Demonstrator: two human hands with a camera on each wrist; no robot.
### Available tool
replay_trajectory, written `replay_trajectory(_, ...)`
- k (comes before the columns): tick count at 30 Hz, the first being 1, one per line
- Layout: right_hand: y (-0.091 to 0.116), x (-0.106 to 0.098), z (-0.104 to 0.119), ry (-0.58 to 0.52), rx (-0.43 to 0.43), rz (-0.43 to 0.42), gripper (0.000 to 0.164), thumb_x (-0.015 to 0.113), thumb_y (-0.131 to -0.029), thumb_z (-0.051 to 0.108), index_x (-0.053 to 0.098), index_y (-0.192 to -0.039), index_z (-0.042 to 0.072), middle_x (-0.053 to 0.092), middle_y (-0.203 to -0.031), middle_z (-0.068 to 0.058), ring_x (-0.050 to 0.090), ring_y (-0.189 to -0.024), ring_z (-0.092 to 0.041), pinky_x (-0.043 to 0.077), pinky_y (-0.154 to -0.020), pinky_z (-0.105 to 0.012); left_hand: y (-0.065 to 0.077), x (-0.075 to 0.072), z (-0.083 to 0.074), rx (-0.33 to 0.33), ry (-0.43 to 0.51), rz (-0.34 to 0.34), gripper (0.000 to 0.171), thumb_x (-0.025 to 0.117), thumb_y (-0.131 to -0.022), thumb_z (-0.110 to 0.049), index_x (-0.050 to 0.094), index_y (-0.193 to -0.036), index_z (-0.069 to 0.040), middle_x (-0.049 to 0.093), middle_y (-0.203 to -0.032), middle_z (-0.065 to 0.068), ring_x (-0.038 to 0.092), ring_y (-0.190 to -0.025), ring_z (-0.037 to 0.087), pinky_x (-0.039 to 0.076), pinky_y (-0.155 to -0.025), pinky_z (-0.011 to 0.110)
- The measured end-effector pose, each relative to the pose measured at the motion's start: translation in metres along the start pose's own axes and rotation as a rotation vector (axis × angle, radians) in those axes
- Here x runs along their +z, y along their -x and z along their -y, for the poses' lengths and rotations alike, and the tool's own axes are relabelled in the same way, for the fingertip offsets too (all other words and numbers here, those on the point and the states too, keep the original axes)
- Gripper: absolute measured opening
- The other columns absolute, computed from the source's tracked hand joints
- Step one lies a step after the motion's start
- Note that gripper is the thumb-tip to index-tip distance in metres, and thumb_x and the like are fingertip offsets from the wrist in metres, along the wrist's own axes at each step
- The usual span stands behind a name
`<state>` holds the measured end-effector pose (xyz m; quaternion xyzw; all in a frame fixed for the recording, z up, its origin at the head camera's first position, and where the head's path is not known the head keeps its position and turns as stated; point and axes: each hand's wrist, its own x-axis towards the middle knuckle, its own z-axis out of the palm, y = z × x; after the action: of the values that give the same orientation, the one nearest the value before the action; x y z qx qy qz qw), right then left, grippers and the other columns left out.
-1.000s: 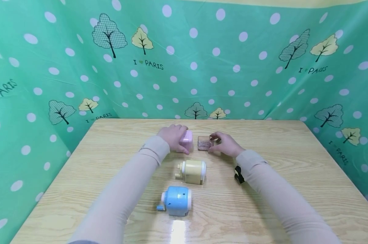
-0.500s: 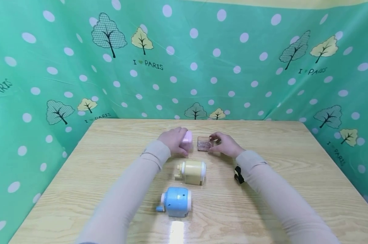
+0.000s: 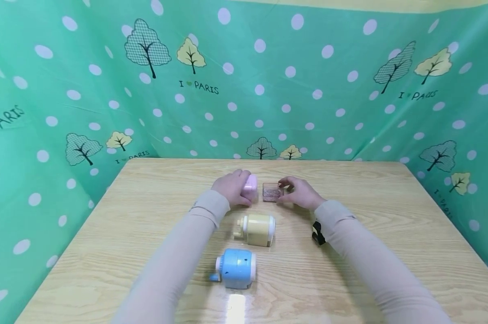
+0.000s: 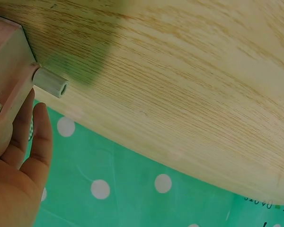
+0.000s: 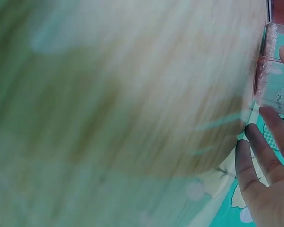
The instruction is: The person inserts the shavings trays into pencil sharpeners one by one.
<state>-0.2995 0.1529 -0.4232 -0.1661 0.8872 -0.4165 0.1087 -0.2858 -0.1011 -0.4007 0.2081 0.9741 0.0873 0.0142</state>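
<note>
At the far middle of the table, my left hand (image 3: 230, 188) grips a pink crank pencil sharpener (image 3: 250, 186) from its left side, fingers behind and thumb in front. The left wrist view shows its crank arm and pale knob (image 4: 49, 82) sticking out beside the fingers. Just to the right, my right hand (image 3: 303, 193) pinches a clear shavings drawer (image 3: 272, 192) between thumb and fingers. Pinkish-brown shavings lie inside the drawer, seen close up in the right wrist view. A short gap separates drawer and pink sharpener.
Nearer on the table (image 3: 114, 234) stand a cream pencil sharpener (image 3: 258, 230) and, closer still, a blue one (image 3: 237, 268), both with cranks pointing left. A black strap buckle (image 3: 318, 233) hangs under the right cuff. A green dotted curtain (image 3: 235, 81) rises behind and beside the table.
My left forearm has shifted slightly right, and the left hand covers a bit more of the pink pencil sharpener. The right hand keeps its hold on the drawer in nearly the same spot.
</note>
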Motion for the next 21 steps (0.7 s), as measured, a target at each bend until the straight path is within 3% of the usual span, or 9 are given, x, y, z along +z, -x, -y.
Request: replay_trajectory(21, -0.006, 0.018, 0.011, 0.028, -0.053, 0.001, 0.071, 0.083, -0.075, 0.023, 0.058, -0.135, -0.005, 0.065, -0.129, -0.018, 0.060, -0.112, -0.034, 0.048, -0.100, -0.049, 0.004, -0.002, -0.004, -0.018, -0.001, -0.010, 0.096, 0.081, -0.067, -0.055, 0.047, -0.143, -0.009, 0.060, -0.121, 0.008, 0.062, -0.100, 0.024, 0.056, -0.086, 0.040)
